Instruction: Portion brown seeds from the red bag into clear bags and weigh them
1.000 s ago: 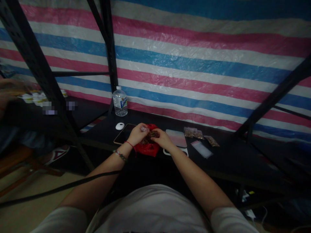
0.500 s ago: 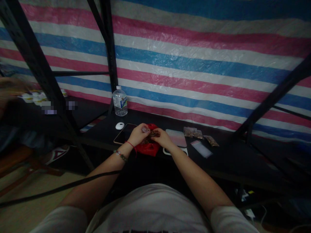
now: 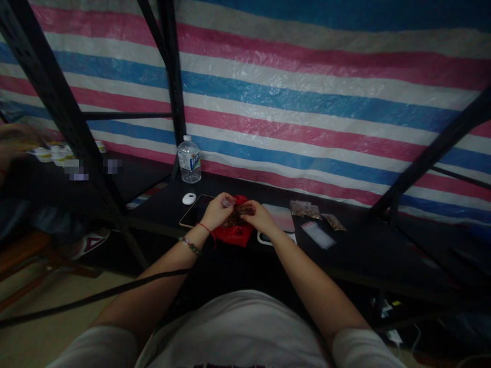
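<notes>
A red plastic bag (image 3: 235,236) lies spread on the black table, with a heap of small brown pieces (image 3: 232,221) on it. Above its left side, my left hand (image 3: 217,210) is closed around a small clear plastic bag (image 3: 227,203), partly hidden by the fingers. My right hand (image 3: 261,217) comes in from the other side, its thumb and fingers curled around some of the brown pieces. Just right of it lies a digital scale (image 3: 282,217) with a pale pinkish top, partly covered by the wrist.
Filled small bags (image 3: 305,208) and another filled bag (image 3: 333,222) lie on the right. Nearer are flat clear bags (image 3: 318,235). On the left are a phone (image 3: 194,212), a white oval case (image 3: 189,199) and a plastic bottle (image 3: 189,161). A co-worker's blurred hand (image 3: 17,143) shows far left.
My left hand has shifted slightly up and left with the clear bag. My right hand has moved slightly right, and more brown pieces show between the hands.
</notes>
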Available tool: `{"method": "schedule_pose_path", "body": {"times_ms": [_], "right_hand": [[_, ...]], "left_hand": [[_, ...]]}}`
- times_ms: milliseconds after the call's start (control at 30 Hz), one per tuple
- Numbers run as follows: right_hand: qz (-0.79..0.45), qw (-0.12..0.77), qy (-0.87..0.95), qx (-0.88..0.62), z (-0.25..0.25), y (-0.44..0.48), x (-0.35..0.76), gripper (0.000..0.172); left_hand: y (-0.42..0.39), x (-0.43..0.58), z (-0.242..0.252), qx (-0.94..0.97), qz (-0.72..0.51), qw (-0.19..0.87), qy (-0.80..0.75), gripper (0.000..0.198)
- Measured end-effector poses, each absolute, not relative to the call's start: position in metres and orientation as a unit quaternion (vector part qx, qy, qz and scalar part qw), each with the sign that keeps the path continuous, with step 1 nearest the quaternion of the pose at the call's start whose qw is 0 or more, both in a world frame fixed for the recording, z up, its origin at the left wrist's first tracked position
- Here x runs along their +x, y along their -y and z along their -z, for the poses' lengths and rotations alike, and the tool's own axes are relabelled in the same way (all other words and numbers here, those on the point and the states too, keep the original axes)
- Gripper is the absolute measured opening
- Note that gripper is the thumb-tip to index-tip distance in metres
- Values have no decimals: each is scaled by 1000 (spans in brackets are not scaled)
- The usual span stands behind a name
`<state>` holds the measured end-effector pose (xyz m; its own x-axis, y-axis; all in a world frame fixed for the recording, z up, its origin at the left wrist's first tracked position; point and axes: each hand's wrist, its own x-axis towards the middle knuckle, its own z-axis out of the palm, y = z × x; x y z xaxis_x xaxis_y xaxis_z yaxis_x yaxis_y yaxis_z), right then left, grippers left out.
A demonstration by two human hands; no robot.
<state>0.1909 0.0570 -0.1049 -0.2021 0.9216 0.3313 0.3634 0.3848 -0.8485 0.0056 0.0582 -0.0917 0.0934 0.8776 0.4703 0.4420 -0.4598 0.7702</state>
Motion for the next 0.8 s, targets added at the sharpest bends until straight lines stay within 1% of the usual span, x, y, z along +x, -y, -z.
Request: {"method": "schedule_pose_path", "body": {"times_ms": [133,267,300,333,433,500,567,667,700,733,800], "right_hand": [[-295,426,721,-460,102,-57,192,34],[-314,434,702,-470,105,-56,191,51],[-318,439,695,-472,106,-56,191,53],[-321,442,693,-471,107,-55,190,52],[-321,447,702,-453,108,-54,189,37],[-325,451,704,-441,107,-53,188,32],[-333,457,699,-437,104,-53,190,38],[-333,456,690,-453,98,-52,205,59],[-323,451,691,-465,96,-52,214,61],[-306,444,693,-479,94,-52,224,58],[-263,434,696,-509,93,-52,248,47]], "left_hand": [[-51,10,86,735,-464,228,-440,20],[-44,14,83,773,-433,241,-396,24],[-43,14,83,775,-432,244,-391,24],[-43,14,83,775,-432,247,-389,24],[-44,13,83,771,-438,253,-387,23],[-46,13,84,771,-440,255,-384,23],[-47,12,84,767,-446,256,-383,22],[-48,11,85,753,-464,256,-390,21],[-49,10,86,749,-467,254,-396,22],[-49,9,86,746,-467,252,-403,23],[-50,8,88,740,-464,255,-415,25]]}}
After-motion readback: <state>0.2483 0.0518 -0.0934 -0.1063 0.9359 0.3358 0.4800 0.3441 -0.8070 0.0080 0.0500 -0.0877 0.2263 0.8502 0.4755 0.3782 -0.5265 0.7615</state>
